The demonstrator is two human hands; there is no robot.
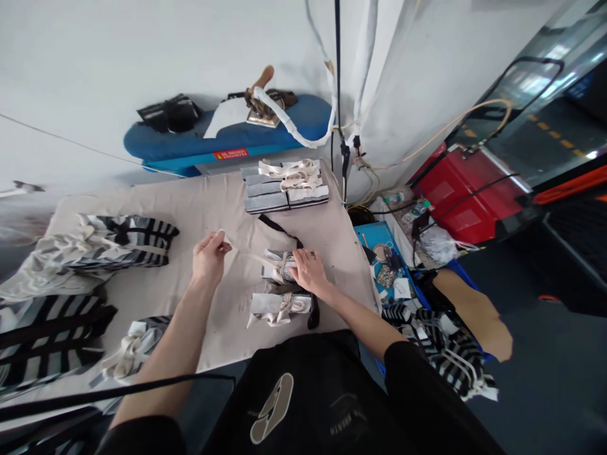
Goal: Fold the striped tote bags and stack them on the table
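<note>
Just at the middle of the table [213,202], a folded striped fabric bundle [277,265] lies with a cream cotton strap [246,254] running from it, up and out toward the left hand [210,258]; that hand is pinched closed on the strap's far end, thumb against fingers, well clear of the bundle; the right hand [309,272] is the nearer one, lying across the bundle with its fingers together, though I cannot tell whether it grips; a black strap [279,230] curves beyond them; a cream-tied bundle [279,309] sits just toward the person; a tied stack of folded fabric [284,186] stands further off; more striped fabric [118,243] lies to the left; past the table, an iron [260,107] rests on a blue ironing board [227,133].
</note>
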